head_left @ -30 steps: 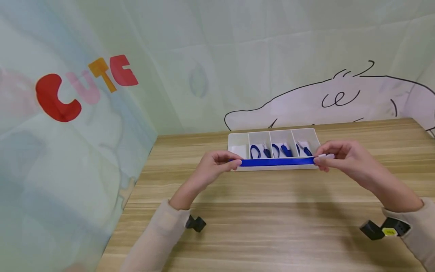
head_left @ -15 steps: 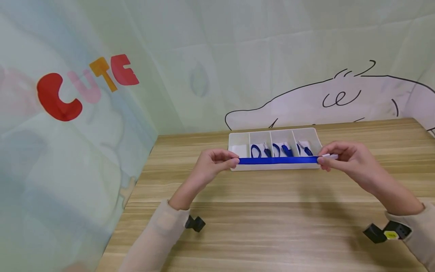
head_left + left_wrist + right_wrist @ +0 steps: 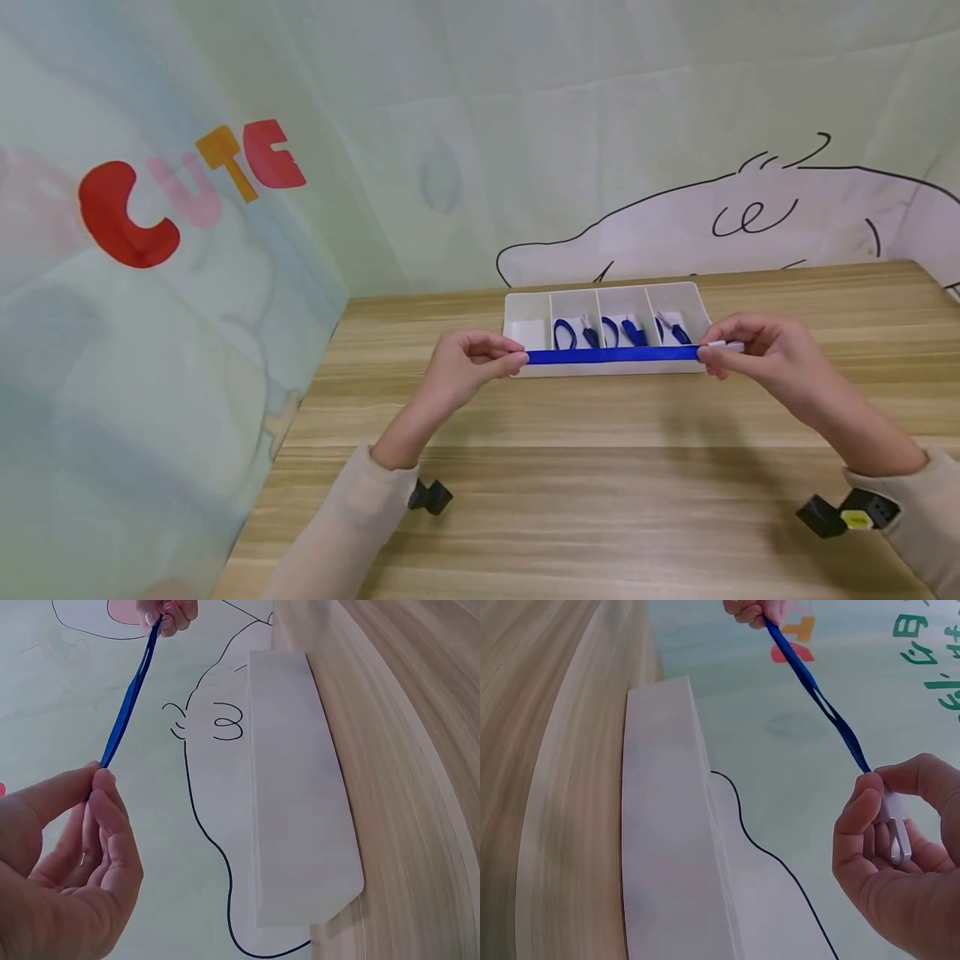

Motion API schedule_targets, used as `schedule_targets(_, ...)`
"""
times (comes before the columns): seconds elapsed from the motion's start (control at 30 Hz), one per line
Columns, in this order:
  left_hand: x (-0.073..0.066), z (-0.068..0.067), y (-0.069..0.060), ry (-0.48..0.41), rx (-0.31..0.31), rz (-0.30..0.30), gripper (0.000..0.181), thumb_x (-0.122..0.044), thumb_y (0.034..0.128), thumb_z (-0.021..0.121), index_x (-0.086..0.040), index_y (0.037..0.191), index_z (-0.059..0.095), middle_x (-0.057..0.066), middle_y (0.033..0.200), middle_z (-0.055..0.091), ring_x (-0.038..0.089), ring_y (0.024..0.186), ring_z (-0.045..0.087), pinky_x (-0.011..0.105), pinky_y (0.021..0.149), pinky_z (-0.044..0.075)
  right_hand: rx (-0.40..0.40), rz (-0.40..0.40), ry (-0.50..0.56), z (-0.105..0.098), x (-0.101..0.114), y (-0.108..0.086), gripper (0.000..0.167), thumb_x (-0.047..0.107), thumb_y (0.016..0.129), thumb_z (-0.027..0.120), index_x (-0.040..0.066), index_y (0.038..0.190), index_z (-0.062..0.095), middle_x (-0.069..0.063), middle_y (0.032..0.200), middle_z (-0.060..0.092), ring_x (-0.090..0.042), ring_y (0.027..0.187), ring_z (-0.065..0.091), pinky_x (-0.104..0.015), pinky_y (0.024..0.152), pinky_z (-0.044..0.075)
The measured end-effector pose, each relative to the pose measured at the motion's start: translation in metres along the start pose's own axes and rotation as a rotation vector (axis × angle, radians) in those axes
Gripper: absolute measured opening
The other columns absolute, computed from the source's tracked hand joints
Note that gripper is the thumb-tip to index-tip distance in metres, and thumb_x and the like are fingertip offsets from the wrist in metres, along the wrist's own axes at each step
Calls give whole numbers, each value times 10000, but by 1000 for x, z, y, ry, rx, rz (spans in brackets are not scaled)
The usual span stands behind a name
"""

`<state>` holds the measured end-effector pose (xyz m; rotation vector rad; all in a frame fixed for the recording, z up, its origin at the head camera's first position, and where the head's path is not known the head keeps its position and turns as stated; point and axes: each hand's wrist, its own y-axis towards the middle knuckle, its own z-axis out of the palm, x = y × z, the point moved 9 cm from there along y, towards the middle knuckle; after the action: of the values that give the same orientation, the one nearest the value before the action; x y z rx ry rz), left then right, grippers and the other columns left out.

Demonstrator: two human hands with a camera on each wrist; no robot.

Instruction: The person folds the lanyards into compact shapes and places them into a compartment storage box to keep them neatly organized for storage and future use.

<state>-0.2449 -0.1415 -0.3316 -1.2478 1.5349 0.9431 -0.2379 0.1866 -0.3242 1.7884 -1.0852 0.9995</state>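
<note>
A blue lanyard (image 3: pixel 611 356) is stretched level between my two hands, above the front of a white divided tray (image 3: pixel 600 368). My left hand (image 3: pixel 467 367) pinches its left end between thumb and fingers. At the other end, my right hand (image 3: pixel 768 354) pinches the strap beside a white plastic clip (image 3: pixel 897 832), which pokes out behind the fingertips. Seen from the right wrist, the lanyard (image 3: pixel 817 697) is two layers of strap with a narrow gap between them. Both layers come together at each hand.
Three tray compartments hold coiled blue lanyards (image 3: pixel 565 335) with clips; the leftmost compartment (image 3: pixel 527 335) shows only its white bottom. The tray stands near the back of a wood-grain table (image 3: pixel 570 508), in front of a printed cloth backdrop (image 3: pixel 420 108).
My hands have moved very slightly apart compared with a second ago, the lanyard still held taut between them. The tray and its contents stay as they were.
</note>
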Motion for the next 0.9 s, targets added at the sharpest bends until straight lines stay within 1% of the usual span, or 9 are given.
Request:
schedule_targets(0.13,-2,-1,-1,-10,-2,-4,180,-144,857,808,-15,975,764,79,851,738,271,808,708,320,746,586,10,39,31,2,-2,1,75,28,937,690,-27,986,677,-81,776,686,-184,682,631,-211,699,522)
schedule_targets(0.23,-3,-1,-1,-21,-3,-6,188,-138,858,807,-3,980,759,80,851,735,297,824,703,289,732,580,14,40,35,2,-1,2,77,31,940,686,-26,990,675,-83,774,683,-185,688,628,-209,707,518)
schedule_targets(0.33,-6,-1,-1,-22,-5,-1,183,-132,860,804,-4,981,755,81,855,732,276,811,699,276,720,577,12,32,33,2,2,2,73,31,942,684,-22,990,671,-84,769,680,-185,690,628,-201,711,520)
schedule_targets(0.47,-10,0,-1,-31,0,23,170,-115,860,801,2,973,753,86,853,730,264,789,694,257,692,571,14,20,41,3,7,3,68,20,942,679,-25,990,666,-86,773,682,-197,691,633,-199,705,534)
schedule_targets(0.57,-12,2,0,-41,3,38,159,-104,858,800,4,966,754,85,853,730,303,802,691,251,680,565,21,4,55,5,12,3,58,7,941,674,-27,988,665,-84,770,679,-198,689,632,-208,700,537)
schedule_targets(0.6,-13,2,0,-42,3,40,157,-103,858,801,1,966,755,83,856,731,284,797,693,251,682,565,24,-4,61,6,13,3,53,-1,940,672,-27,986,666,-81,768,677,-194,687,631,-212,696,537)
schedule_targets(0.7,-15,4,0,-46,5,42,147,-105,859,800,-10,963,757,81,864,731,317,819,691,244,681,559,32,-29,106,8,17,4,45,-40,931,664,-36,976,667,-79,759,671,-181,677,628,-221,682,536)
schedule_targets(0.83,-18,6,0,-48,11,46,141,-108,862,797,-17,963,758,82,868,733,260,793,694,239,670,553,38,-50,159,10,19,4,69,-73,922,657,-26,968,675,-69,758,670,-172,672,627,-223,679,537)
schedule_targets(0.9,-19,8,0,-49,19,49,137,-110,866,794,-20,962,758,84,869,734,227,778,694,260,680,562,46,-61,188,11,20,5,83,-90,919,650,-30,971,675,-73,763,671,-171,672,629,-224,679,539)
